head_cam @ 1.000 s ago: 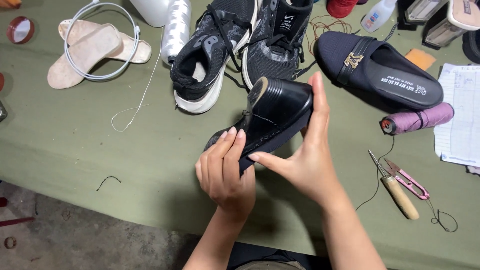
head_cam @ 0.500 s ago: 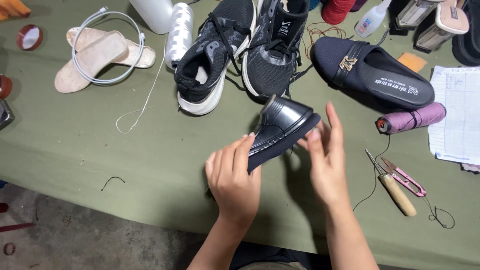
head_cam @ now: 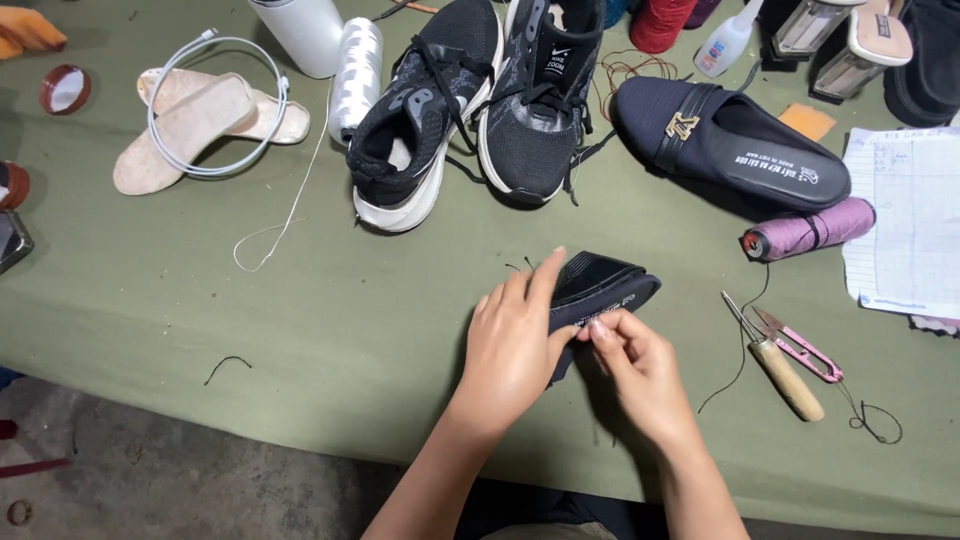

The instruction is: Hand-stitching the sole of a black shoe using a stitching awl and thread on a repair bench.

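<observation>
Olive cloth-covered table over grey concrete floor

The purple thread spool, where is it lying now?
In the head view, the purple thread spool lies on the right, just below the dark navy loafer and above the wooden-handled awl.

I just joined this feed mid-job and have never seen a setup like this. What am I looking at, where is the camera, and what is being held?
There is no machine here: these are a person's two bare hands, seen from one camera worn on the head, looking down at a green cloth-covered table.

The left hand and right hand both grip a dark navy slip-on shoe, turned on its side.

Around them lie a pair of black mesh sneakers, a matching navy loafer with a gold buckle, a purple thread spool, a wooden-handled awl, pink thread snips, two beige insoles under a coiled white cable, and a sheet of paper.
</observation>
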